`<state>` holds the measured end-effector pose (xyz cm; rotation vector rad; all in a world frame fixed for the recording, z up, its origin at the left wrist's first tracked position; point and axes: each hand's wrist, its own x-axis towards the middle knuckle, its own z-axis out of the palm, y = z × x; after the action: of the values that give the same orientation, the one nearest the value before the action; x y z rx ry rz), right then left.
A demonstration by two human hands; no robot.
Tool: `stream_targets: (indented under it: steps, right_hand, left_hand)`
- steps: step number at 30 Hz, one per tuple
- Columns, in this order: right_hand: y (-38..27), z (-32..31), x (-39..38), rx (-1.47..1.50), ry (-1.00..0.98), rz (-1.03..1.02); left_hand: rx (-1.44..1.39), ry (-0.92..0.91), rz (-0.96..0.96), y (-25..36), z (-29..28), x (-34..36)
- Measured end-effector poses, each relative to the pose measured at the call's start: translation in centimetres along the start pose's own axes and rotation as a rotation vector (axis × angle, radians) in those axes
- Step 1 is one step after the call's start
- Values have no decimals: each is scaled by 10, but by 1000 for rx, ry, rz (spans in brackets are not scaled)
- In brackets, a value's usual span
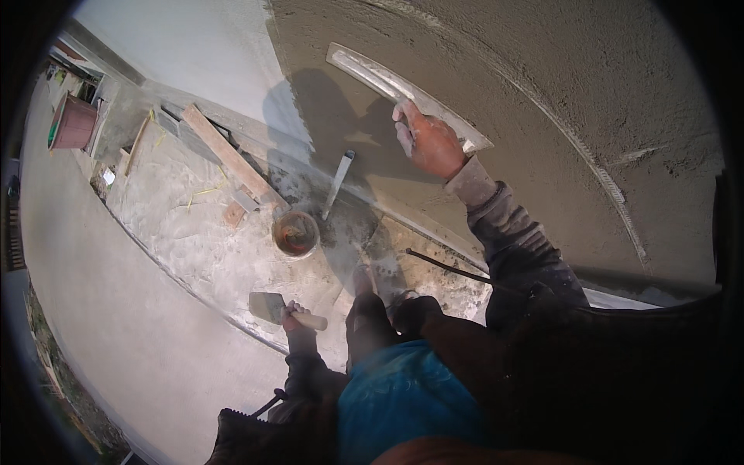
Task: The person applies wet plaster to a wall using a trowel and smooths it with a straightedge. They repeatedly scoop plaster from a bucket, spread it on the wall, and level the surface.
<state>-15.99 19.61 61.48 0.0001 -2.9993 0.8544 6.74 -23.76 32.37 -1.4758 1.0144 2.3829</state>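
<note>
My right hand (435,145) is closed round the grip of a long, narrow plastering trowel (364,71). Its blade lies along the wet grey plaster (496,46) of the wall; whether it presses flat or stands slightly off, I cannot tell. Low on the left, my left hand (296,317) grips a small trowel with a wooden handle (311,320) and a broad grey blade (266,307). That blade is held out over the floor, away from the wall. My shadow falls across the edge between the plaster and the pale wall surface (194,46).
A bucket (295,234) with wet residue stands near my feet. Beside it a metal straightedge (339,186) leans at the wall's base. A long wooden board (232,155) lies behind. Farther left is a reddish tub (74,122). A dark hose-like strip (446,266) runs near my right leg.
</note>
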Motion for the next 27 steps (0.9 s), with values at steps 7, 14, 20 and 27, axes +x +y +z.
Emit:
stream_targets:
  steps: [7,14,20,27]
  right_hand:
    - [-55,-6,143,-155,319,-405]
    - [-61,-70,40,-68,89,-166]
    - [-16,-124,-64,-13,230,-113]
    - [3,-19,5,-123,76,-84]
  left_hand:
    - [68,-133,-19,7,21,13]
    - [52,-99,8,9,15,1]
    - [5,-88,4,15,-7,24]
    - [68,-111,29,14,27,26]
